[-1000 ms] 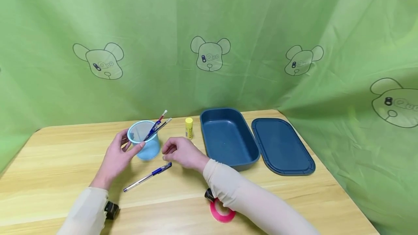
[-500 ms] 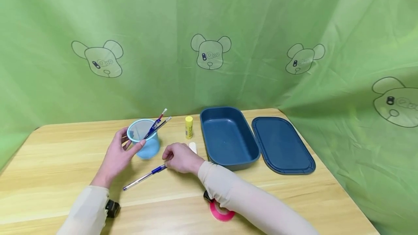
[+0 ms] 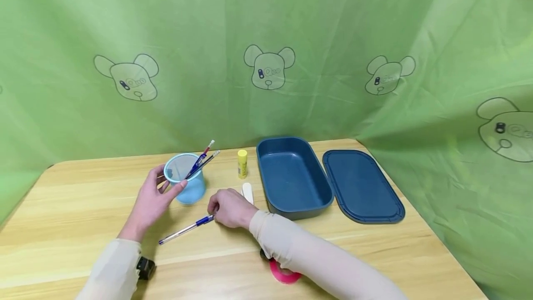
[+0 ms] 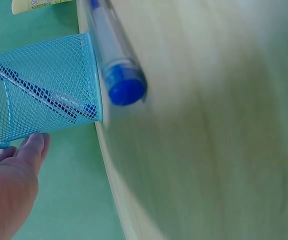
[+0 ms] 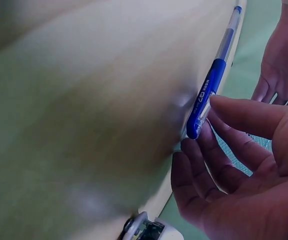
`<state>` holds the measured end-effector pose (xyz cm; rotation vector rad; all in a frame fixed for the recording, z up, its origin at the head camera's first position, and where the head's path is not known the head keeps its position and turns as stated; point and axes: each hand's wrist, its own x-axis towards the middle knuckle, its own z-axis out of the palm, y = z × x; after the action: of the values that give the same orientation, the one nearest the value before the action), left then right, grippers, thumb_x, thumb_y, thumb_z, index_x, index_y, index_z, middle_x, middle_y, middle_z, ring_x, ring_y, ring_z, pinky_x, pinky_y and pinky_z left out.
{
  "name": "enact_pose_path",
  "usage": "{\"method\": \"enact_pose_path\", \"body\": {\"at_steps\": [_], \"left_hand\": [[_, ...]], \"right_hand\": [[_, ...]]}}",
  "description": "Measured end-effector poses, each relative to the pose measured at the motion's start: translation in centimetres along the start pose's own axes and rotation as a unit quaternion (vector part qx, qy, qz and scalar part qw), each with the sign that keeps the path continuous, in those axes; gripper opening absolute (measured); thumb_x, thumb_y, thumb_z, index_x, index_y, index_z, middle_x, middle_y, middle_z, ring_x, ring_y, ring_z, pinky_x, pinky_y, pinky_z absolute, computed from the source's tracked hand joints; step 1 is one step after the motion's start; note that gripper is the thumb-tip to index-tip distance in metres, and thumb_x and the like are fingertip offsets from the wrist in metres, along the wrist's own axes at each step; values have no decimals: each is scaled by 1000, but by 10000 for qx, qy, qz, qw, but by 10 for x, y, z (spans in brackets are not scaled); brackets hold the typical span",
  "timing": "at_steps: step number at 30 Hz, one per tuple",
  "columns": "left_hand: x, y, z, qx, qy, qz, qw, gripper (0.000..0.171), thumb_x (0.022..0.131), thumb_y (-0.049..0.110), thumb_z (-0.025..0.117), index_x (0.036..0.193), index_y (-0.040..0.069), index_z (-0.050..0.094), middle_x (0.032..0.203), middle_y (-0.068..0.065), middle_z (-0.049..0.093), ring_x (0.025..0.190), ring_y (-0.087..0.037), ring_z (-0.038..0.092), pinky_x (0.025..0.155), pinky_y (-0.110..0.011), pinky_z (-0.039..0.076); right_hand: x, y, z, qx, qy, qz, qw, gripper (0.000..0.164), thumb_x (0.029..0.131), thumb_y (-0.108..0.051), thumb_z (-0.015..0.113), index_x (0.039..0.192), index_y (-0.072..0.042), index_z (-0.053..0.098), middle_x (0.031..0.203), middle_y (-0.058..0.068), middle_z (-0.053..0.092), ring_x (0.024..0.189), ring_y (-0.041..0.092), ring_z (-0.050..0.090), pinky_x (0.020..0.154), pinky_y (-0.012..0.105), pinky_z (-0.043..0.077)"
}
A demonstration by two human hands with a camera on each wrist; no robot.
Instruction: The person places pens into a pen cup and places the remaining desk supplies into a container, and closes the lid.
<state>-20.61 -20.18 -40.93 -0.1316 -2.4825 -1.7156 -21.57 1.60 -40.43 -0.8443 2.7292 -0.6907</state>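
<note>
My left hand holds a light-blue mesh pen holder, thumb at the near rim and fingers on the left side. Inside it, slim writing tools lean to the right; a pen shows through the mesh in the left wrist view. On the table lies a clear pen with a blue cap. My right hand pinches its capped end between thumb and fingers, as the right wrist view shows on the blue cap. The pen's other end points toward the lower left.
A yellow glue stick stands behind the right hand, with a white object nearer it. Farther right are a deep dark-blue box and its flat lid. A pink tape roll lies partly under the right forearm.
My right hand has moved down a little toward me and taken hold of the pen's capped end. The white object has come into sight behind it. My left hand stays at the pen holder.
</note>
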Motion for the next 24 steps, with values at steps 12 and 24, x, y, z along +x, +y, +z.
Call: {"method": "enact_pose_path", "body": {"at_steps": [12,24], "left_hand": [[-2,0,1,36,21,-37,10000,89,90,36,73,148,-8,23,146,-27,34,135,-39,34,114,-46,29],[-2,0,1,71,37,0,10000,87,90,37,72,148,-7,24,146,-27,35,135,-39,34,114,-46,30]], "right_hand": [[-6,3,1,-110,-307,162,9993,17,75,-2,77,76,-16,68,71,-12,57,73,7,53,69,17,45],[-10,4,-4,-7,-448,366,9983,19,75,-5,80,77,-16,66,72,-10,57,72,8,53,69,19,46]]}}
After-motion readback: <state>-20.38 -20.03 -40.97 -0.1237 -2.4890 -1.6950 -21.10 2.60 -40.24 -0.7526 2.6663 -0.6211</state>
